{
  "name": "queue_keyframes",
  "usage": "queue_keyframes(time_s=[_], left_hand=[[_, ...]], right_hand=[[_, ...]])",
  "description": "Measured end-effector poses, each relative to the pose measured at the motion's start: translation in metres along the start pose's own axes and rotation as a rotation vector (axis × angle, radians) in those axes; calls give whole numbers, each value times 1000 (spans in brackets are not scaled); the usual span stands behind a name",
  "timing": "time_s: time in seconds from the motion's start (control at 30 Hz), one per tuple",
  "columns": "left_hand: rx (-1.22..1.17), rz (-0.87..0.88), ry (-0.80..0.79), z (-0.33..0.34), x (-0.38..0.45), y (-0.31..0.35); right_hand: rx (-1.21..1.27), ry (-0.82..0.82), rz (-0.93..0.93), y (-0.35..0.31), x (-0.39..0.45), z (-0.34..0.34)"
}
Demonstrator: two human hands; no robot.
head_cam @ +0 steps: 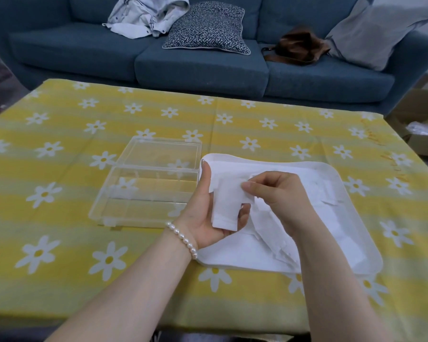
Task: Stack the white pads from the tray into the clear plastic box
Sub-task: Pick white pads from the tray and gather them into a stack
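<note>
A white tray (336, 174) lies on the table's right half with several white pads (314, 218) loose in it. My left hand (205, 208) holds a small stack of white pads (229, 206) above the tray's left edge, palm up, thumb along the stack's left side. My right hand (277, 193) pinches the top pad of that stack at its right edge. The clear plastic box (143, 208) stands left of the tray with its hinged lid (158, 150) lying open behind it; no pads show inside.
The table wears a yellow cloth with white daisies (84, 255). Behind it is a blue sofa (195, 67) with cushions, a pale garment and a brown bag. Cardboard boxes (423, 114) stand at the far right.
</note>
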State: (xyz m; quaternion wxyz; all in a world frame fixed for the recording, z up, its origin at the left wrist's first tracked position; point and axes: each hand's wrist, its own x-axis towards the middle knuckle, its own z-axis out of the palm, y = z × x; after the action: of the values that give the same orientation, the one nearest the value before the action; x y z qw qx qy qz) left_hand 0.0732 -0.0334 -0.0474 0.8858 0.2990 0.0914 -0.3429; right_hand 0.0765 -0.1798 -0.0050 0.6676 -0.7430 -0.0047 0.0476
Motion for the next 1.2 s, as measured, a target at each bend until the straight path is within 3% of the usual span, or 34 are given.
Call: queue_keyframes(time_s=[0.23, 0.33, 0.43, 0.53, 0.63, 0.9, 1.07, 1.2], left_hand=[[18, 4, 17, 0, -1, -2], [-8, 10, 26, 1, -2, -3], [-74, 67, 23, 3, -1, -3], [-184, 217, 56, 3, 2, 1], [-186, 298, 51, 3, 3, 4], [-237, 348, 94, 1, 6, 3], [-235, 347, 106, -1, 5, 2], [-175, 276, 140, -3, 4, 7]], right_hand=[[-72, 34, 44, 4, 1, 4], [-31, 191, 49, 6, 4, 1], [185, 334, 89, 2, 4, -5], [427, 306, 189, 0, -2, 4], [473, 316, 230, 3, -7, 28], [25, 508, 92, 11, -13, 61], [-300, 385, 33, 10, -16, 64], [-313, 298, -84, 2, -14, 53]])
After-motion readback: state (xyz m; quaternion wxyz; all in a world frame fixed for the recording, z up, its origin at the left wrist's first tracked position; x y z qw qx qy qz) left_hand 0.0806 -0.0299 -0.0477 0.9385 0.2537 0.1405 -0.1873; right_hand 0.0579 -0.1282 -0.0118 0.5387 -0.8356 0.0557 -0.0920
